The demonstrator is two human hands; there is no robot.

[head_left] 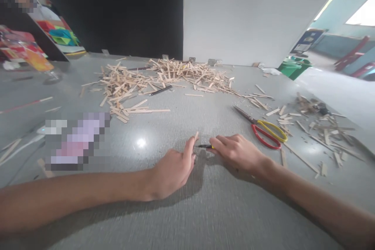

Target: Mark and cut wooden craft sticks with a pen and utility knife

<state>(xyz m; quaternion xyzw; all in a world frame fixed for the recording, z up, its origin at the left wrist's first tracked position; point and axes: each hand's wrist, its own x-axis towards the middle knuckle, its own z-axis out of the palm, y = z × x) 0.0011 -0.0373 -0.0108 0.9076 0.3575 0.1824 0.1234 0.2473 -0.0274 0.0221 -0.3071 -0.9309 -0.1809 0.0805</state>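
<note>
Between the thumb and fingers of my left hand is a short wooden stick, its tip poking up. My right hand is closed around a yellow-handled cutter knife. The knife's dark blade points left at the stick; I cannot tell whether they touch. Just beyond my right hand lie scissors with one red and one yellow handle loop, blades toward the far left. Both hands are low over the grey table.
A heap of wooden sticks spreads along the back, with a black pen-like object before it. Stick scraps litter the right side. A blurred phone-like object lies left, a bottle behind it. Upright panels bound the far edge.
</note>
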